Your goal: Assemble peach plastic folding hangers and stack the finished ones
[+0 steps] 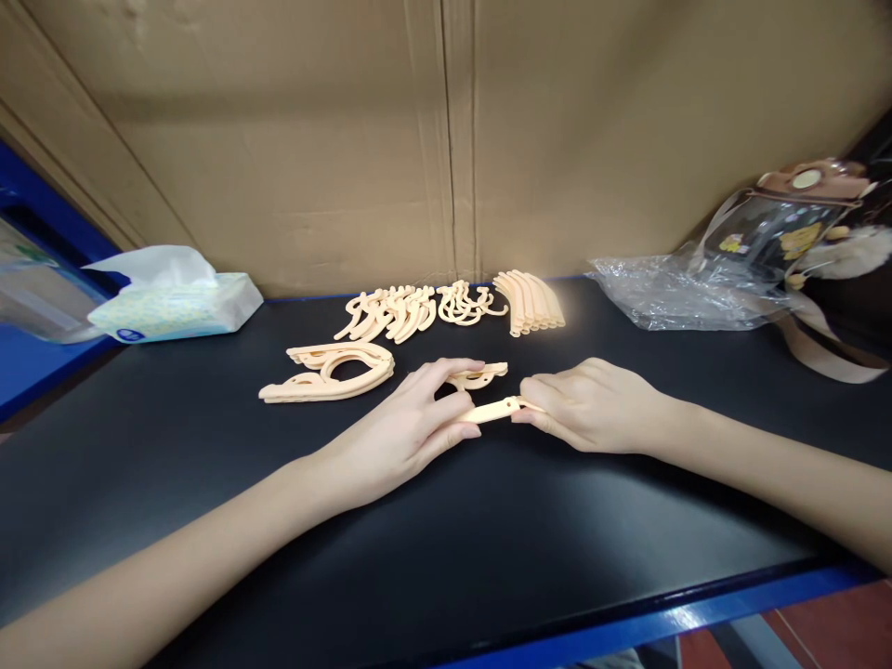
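Observation:
My left hand (418, 423) is closed around a cream plastic folding hanger (491, 410), its thumb and fingers gripping one arm. Another part of the hanger shows beyond my fingertips. At the jointed end of that arm, my right hand (592, 406) pinches a thin cream piece that meets the hanger; its fingers hide most of it. To the left lies a stack of folded cream hangers (369, 379). Behind my hands are a pile of curved arm pieces (390, 311), a cluster of hooks (464, 304) and a neat row of curved bars (528, 302).
A tissue pack (181, 302) stands at the back left, near a clear container (42, 293). Crumpled clear plastic bags (683, 293) and a strapped drink bottle (780, 223) are at the back right. Cardboard (313, 139) walls the black table's (418, 567) far edge.

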The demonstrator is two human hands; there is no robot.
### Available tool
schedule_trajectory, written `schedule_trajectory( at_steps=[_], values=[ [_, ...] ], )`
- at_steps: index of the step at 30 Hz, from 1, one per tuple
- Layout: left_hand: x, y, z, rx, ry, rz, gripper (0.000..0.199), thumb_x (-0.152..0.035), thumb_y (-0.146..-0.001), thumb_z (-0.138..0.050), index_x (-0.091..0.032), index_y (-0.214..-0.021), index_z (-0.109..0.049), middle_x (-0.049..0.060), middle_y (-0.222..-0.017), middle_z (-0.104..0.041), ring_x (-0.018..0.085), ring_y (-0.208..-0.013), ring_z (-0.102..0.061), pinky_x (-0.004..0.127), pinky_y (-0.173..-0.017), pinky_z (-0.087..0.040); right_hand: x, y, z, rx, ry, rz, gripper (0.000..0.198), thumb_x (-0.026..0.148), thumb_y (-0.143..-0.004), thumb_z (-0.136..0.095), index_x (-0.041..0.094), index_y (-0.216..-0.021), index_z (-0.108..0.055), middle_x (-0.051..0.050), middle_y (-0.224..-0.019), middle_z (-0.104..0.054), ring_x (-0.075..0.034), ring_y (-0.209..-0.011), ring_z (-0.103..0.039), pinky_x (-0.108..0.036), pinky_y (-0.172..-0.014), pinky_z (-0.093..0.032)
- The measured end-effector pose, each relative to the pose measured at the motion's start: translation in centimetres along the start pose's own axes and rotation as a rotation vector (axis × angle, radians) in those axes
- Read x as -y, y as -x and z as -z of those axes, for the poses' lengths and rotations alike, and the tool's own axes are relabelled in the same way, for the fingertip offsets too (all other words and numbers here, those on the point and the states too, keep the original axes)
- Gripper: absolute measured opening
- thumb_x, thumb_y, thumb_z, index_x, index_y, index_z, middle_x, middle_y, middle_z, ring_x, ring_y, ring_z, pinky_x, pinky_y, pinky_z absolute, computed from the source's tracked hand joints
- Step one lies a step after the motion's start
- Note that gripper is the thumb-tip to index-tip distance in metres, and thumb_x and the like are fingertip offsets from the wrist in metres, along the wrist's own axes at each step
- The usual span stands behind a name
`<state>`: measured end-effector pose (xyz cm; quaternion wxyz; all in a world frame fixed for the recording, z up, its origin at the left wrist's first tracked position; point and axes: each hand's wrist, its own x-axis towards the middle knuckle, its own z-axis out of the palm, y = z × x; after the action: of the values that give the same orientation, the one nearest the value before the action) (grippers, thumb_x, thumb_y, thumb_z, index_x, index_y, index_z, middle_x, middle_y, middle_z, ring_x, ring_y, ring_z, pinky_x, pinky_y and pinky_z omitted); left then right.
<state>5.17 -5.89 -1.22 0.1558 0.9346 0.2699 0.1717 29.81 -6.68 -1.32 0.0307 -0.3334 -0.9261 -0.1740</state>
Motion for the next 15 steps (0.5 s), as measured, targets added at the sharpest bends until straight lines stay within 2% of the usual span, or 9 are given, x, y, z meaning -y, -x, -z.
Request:
schedule_trajectory(
  at_steps=[7,15],
  values=[
    [-0.12,-0.05,-0.07,-0.001,0.027,0.005,0.018,-0.027,-0.096,-0.044,-0.020,-0.095,-0.061,0.006,-0.141,-0.039,0.024,-0.129,-0.040,0.040,-0.110,-0.034,0.02,0.11,-0.03,-0.090,0.085,0.051,0.046,0.036,-0.101,-0.021,0.015,-0.079,-0.056,-0.004,-0.061,-0.060,-0.011,-0.041,-0.046,-0.030,-0.047,-0.014],
    [-0.08,-0.03,-0.06,0.012,0.015,0.005,0.020,-0.028,-0.096,-0.043,-0.020,-0.095,-0.061,0.006,-0.141,-0.039,0.023,-0.128,-0.040,0.040,-0.110,-0.034,0.22,0.07,0.17,-0.118,0.182,0.082,0.045,0.034,-0.100,-0.024,0.015,-0.076,-0.057,-0.004,-0.061,-0.058,-0.013,-0.044,-0.049,-0.031,-0.046,-0.015]
  ],
)
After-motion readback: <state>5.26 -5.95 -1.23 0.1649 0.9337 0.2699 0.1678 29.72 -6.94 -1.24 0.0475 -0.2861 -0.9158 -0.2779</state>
